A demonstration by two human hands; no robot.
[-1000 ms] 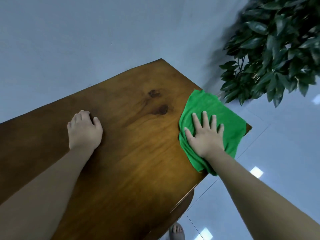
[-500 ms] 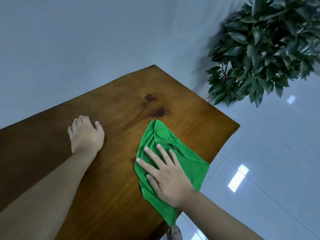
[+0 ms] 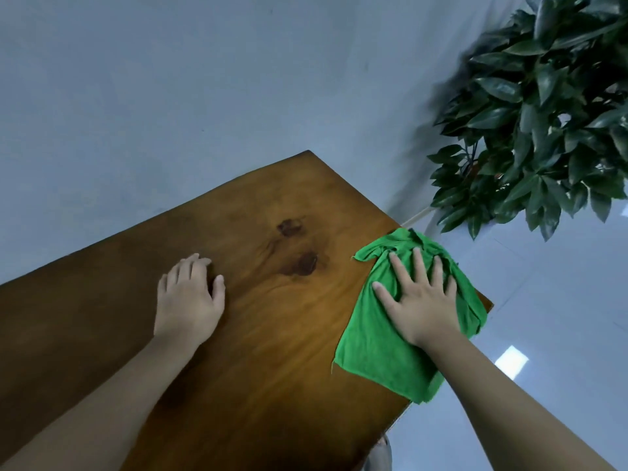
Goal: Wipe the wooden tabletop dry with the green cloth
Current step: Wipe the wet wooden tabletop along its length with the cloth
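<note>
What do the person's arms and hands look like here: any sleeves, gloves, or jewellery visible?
Both forearms are bare up to the frame edge, with no sleeve in view. The left hand and right hand are bare too: no gloves, and no rings, watch or wristband visible. No markings can be made out on either.

Green cloth (image 3: 380,348), brown knotted tabletop (image 3: 272,351)

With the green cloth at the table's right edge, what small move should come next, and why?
Probably sweep the right hand leftward, dragging the green cloth toward the dark knots. The cloth already overhangs the wooden tabletop at its right edge, so going further right covers nothing, while bare wood lies between it and the resting left hand.
</note>
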